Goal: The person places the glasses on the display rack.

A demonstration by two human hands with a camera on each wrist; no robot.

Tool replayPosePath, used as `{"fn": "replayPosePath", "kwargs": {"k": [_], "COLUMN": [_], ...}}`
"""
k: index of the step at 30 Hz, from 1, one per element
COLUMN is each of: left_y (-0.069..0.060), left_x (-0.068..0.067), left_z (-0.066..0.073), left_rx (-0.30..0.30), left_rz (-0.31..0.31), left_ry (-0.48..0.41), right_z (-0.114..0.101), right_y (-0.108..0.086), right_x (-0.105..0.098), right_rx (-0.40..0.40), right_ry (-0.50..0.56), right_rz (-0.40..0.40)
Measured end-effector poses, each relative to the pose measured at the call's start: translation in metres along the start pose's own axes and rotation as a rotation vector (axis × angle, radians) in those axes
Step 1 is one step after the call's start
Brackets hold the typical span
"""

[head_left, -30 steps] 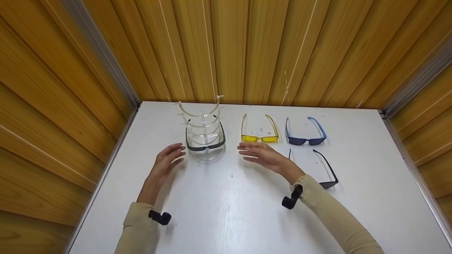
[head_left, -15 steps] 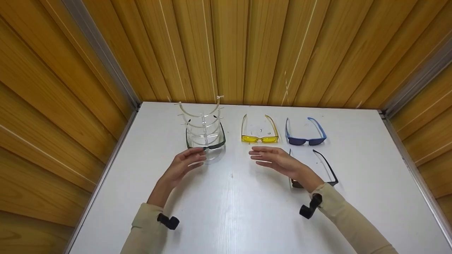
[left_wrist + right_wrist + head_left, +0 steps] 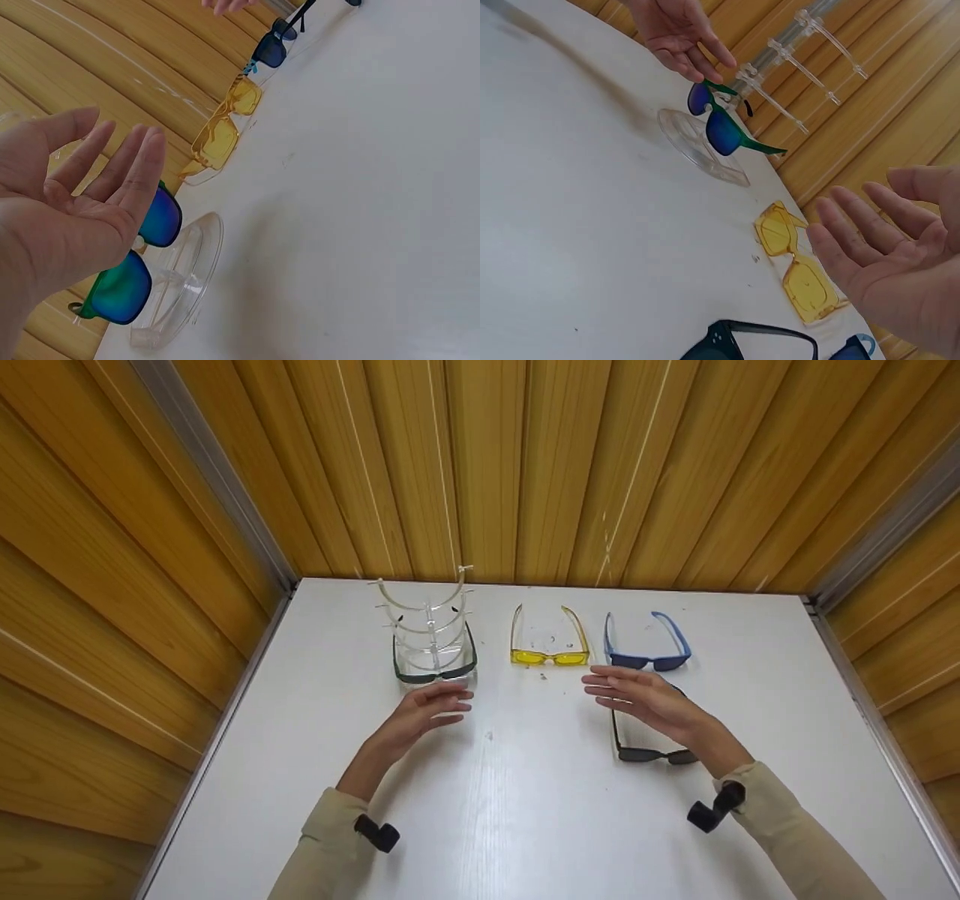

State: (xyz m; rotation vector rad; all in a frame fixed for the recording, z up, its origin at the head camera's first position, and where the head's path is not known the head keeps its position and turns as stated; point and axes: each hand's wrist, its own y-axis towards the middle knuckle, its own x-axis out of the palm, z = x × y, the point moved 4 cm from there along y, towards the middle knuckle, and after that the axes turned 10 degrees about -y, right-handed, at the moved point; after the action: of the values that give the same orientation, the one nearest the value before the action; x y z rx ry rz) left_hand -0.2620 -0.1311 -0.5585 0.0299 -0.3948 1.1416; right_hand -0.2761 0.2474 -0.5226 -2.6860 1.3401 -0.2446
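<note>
Green-framed sunglasses point(image 3: 723, 132) with blue mirrored lenses hang on the lowest tier of a clear display stand point(image 3: 431, 622). My left hand point(image 3: 421, 718) hovers just in front of them, fingers loosely extended and holding nothing. My right hand point(image 3: 652, 705) is over the black sunglasses point(image 3: 637, 754), partly covering them, also with relaxed fingers and nothing held. Behind it lie blue-framed sunglasses point(image 3: 649, 661) with dark lenses. Yellow glasses point(image 3: 551, 658) lie between the stand and the blue pair, temples unfolded toward the back.
Everything stands on a white table point(image 3: 480, 817). Wood-look panels point(image 3: 487, 472) rise behind its back edge and at both sides. The stand's upper tiers hold no glasses, and its clear round base point(image 3: 187, 277) rests on the table.
My left hand has moved right, from beside the stand to in front of it. My right hand has moved right, from near the yellow glasses to over the black pair. The glasses stay put.
</note>
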Motion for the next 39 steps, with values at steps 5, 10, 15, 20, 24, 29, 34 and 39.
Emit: {"fn": "replayPosePath", "kwargs": {"k": [5,10,15,20,24,29,34,39], "left_y": [0.008,0.023,0.033,0.046,0.053,0.063,0.071,0.081], "left_x": [0.016,0.036,0.053,0.069,0.083,0.097,0.112,0.132], "left_z": [-0.006,-0.016,-0.024,-0.029,-0.034,-0.039,-0.044,-0.051], "left_rx": [-0.024,-0.054,-0.075,-0.072,-0.096,-0.132,-0.168,-0.170], "left_rz": [-0.038,-0.088,-0.118,-0.146,-0.191,-0.242,-0.259,-0.260], "left_ry": [0.000,-0.014,-0.022,-0.047,-0.035,-0.018,-0.023,-0.057], "right_z": [0.005,0.017,0.024,0.028,0.034,0.042,0.051,0.059], "right_y": [-0.015,-0.039,-0.060,-0.078,-0.092,-0.105,-0.114,-0.116], "right_x": [-0.019,-0.041,-0.065,-0.087,-0.100,-0.110,-0.114,-0.116], "right_rx": [-0.036,-0.069,-0.108,-0.166,-0.177,-0.184,-0.195,-0.170], "right_ry": [0.035,0.045,0.042,0.062,0.074,0.080,0.165,0.227], "right_rz": [0.026,0.047,0.090,0.139,0.155,0.153,0.111,0.108]}}
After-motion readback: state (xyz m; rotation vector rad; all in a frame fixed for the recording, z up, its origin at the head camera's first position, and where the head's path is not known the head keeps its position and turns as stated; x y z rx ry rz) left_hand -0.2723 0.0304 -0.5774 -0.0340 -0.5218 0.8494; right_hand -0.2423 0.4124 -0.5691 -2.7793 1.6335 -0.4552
